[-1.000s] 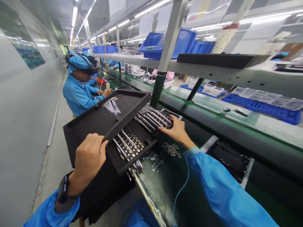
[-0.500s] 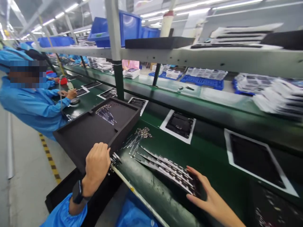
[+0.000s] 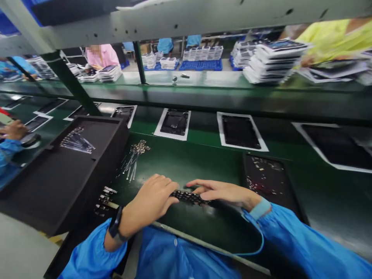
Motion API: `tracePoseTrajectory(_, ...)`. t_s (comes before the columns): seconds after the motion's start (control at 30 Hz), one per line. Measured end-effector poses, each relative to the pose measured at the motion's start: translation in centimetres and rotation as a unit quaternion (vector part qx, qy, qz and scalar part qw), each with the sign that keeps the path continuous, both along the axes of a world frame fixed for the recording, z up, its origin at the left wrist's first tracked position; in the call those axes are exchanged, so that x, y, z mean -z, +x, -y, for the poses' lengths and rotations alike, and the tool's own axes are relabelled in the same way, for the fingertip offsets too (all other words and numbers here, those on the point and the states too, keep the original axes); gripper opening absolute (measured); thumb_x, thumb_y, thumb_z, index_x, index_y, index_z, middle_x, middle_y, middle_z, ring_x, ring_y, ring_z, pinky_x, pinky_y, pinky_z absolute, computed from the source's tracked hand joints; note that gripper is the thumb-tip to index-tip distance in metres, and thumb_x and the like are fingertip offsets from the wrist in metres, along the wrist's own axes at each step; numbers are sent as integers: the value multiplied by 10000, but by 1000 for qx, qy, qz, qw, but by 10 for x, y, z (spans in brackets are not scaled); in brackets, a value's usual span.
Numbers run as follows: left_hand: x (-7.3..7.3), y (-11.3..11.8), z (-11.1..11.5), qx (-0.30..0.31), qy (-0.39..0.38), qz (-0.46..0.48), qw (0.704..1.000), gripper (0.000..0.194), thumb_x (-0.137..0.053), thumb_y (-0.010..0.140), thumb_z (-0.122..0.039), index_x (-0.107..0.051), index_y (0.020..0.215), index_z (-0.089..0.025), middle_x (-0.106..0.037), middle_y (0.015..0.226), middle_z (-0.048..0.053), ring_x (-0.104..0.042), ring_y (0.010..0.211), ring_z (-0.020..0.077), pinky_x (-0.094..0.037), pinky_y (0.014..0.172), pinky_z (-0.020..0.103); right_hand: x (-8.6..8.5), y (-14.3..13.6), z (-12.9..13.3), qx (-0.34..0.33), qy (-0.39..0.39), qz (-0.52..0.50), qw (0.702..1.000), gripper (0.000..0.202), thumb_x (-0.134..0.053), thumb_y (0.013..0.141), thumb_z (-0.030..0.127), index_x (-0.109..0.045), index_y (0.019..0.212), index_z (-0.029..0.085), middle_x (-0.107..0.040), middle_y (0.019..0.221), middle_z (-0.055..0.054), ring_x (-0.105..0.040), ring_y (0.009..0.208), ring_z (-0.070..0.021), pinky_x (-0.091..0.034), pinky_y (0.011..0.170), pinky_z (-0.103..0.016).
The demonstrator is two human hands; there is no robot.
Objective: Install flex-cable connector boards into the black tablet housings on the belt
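A short dark strip set with rows of small parts lies level between my hands, low over the green bench. My left hand grips its left end, thumb below and fingers curled over the top. At the right end, my right hand has its thumb against the strip; its index finger reaches out above. The fingers cover both ends. Beyond my left hand, a bunch of thin flat cables with metal ends rests on the bench. More small metal-ended parts sit by my left wrist.
A large black foam tray with fanned cables stands at left. Right of my hands is a black tray of small parts. Dark panels on white sheets line the bench's back. Co-workers sit at left and across; a blue cord hangs from my right wrist.
My view has swung right. My left hand has left the black tray's edge and come to the strip. The long, fanned strips near my right hand now show as one compact dark strip.
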State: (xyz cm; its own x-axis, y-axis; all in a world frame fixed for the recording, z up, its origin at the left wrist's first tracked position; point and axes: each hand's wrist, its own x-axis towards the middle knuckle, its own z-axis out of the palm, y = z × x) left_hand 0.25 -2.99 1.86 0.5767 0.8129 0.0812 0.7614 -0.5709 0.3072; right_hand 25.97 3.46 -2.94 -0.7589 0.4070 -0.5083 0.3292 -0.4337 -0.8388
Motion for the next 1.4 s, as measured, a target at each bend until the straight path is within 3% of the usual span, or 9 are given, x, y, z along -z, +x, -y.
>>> tracePoseTrajectory(0.13,16,7,-44,-2,-136,-17,990,71,-623,882,-179,-688,854,-183,-729,893,51,-666,853,232,-450,748,321,5,6,-6,28,-25,13,999,609,-648,798,612,-609,1246,202,-665,1133,-75,-652,952,-212,-535,800,-341)
tracePoseTrajectory(0.23,31,5,-71,2,-198,19,980,98,-637,860,-177,-686,775,-179,-733,835,40,-666,830,216,-428,735,294,4,9,-9,42,136,66,988,542,-477,900,646,-655,1168,210,-673,1146,-77,-634,994,-226,-522,845,-362)
tracePoseTrajectory(0.37,47,6,-94,-8,-229,2,973,63,-659,845,-215,-710,827,-182,-743,858,37,-674,855,223,-440,722,283,9,4,-7,81,392,169,901,449,-507,931,557,-633,1184,207,-714,1029,-67,-651,881,-233,-490,811,-360)
tracePoseTrajectory(0.5,60,10,-100,-34,-207,-24,977,244,-700,825,-239,-687,1066,-202,-738,1076,59,-659,1021,258,-461,831,311,33,-5,-11,92,493,232,833,290,-664,873,439,-644,1034,199,-710,929,-74,-647,824,-240,-468,740,-338)
tracePoseTrajectory(0.7,74,18,-83,-61,-170,-63,982,83,-636,872,-207,-676,943,-193,-728,955,97,-662,970,286,-463,799,342,66,-9,-11,112,533,205,814,228,-595,937,420,-608,890,198,-649,848,-75,-598,775,-220,-450,681,-325)
tracePoseTrajectory(0.87,76,15,-78,-55,-154,-28,986,91,-613,910,-247,-676,954,-200,-716,978,71,-652,959,255,-468,794,339,66,-7,-8,134,542,156,815,241,-580,946,442,-634,886,215,-640,850,-84,-571,835,-244,-447,723,-358)
tracePoseTrajectory(1.03,85,16,-93,-50,-109,38,992,95,-658,888,-254,-716,894,-178,-685,919,66,-607,941,239,-468,837,358,66,-10,-25,175,529,148,817,322,-537,961,479,-708,878,219,-654,842,-96,-557,860,-257,-447,762,-396)
tracePoseTrajectory(1.23,99,19,-103,-67,-135,134,980,87,-665,883,-228,-729,848,-181,-693,874,41,-586,871,197,-455,826,342,68,-12,-32,198,517,126,823,381,-523,963,506,-744,834,224,-679,826,-91,-566,837,-246,-450,755,-400)
tracePoseTrajectory(1.4,103,24,-101,-70,-103,123,984,162,-645,893,-203,-703,743,-178,-676,823,45,-561,873,202,-427,816,358,72,-11,-33,204,521,120,820,385,-558,940,521,-756,776,235,-690,765,-85,-569,807,-251,-457,742,-407)
